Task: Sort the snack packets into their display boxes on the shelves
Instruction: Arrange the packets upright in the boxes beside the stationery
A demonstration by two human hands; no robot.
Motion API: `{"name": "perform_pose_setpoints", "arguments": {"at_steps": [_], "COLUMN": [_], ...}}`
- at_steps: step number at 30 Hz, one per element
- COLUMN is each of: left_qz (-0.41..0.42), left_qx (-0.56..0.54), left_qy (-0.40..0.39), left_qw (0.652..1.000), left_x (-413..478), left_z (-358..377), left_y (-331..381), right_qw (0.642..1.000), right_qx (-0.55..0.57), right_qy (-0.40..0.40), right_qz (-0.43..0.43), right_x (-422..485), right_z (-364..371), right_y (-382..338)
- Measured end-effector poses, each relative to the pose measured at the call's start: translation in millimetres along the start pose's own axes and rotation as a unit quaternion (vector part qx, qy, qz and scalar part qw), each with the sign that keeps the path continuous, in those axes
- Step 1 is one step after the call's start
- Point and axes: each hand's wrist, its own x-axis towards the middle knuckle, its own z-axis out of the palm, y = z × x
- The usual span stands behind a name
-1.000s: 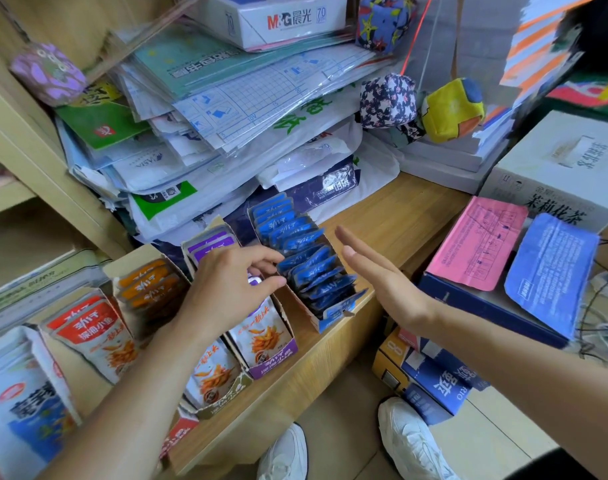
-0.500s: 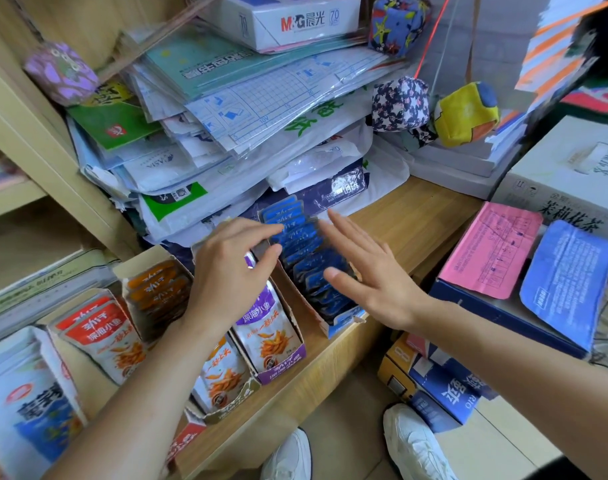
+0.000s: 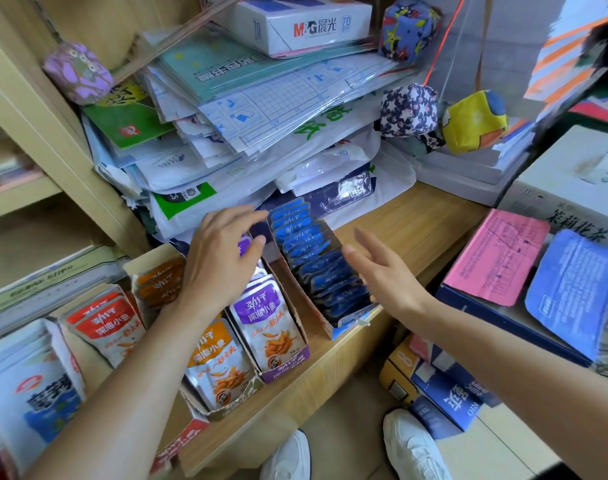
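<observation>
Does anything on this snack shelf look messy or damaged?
Yes. The blue packets slump forward unevenly in their display box, whose front lip looks torn. Behind them, the paper stack leans askew.

A row of display boxes ran along the shelf (image 3: 416,223), each with packets filed front to back. The end box (image 3: 335,329) stood rightmost, the second box (image 3: 288,367) touching its left side, and a third box (image 3: 222,414) left of that and nearer the front edge. Behind the row rose a paper stack (image 3: 261,126) with a ream (image 3: 306,26) on top. The left hand (image 3: 222,265) hovered over the second box's back; the right hand (image 3: 389,278) hung just right of the end box. Farther right stood a carton (image 3: 572,188), with a sheet (image 3: 496,258) before it.
</observation>
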Motion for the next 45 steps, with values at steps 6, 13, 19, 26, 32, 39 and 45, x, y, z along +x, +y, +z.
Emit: {"name": "perform_pose_setpoints", "arguments": {"at_steps": [6,13,19,26,32,39,45], "left_qz": [-0.049,-0.104,-0.127,-0.107,-0.085,-0.143,-0.187], "left_qx": [0.003,0.004,0.025,-0.110,-0.020,0.163,0.207], "left_qy": [-0.086,-0.042,-0.040,-0.046,0.059,-0.021,-0.068], "left_qw": [0.995,0.994,0.991,0.987,0.994,0.976,0.958], "left_x": [14,10,11,-2,-51,-150,-186], "left_z": [1,-5,-13,-36,-60,-41,-27], "left_y": [-11,-24,-24,-21,7,26,46], "right_qw": [0.973,0.966,0.960,0.981,0.872,0.793,0.792], "right_qx": [0.177,0.140,0.153,0.110,-0.418,-0.532,-0.528], "right_qy": [-0.084,-0.171,-0.205,-0.151,-0.060,-0.066,-0.068], "right_qz": [0.121,0.132,0.110,0.060,-0.248,-0.290,-0.299], "right_x": [4,15,17,15,-11,-7,-16], "right_z": [0,1,11,5,14,40,49], "right_y": [12,10,14,3,-20,-9,-11]}}
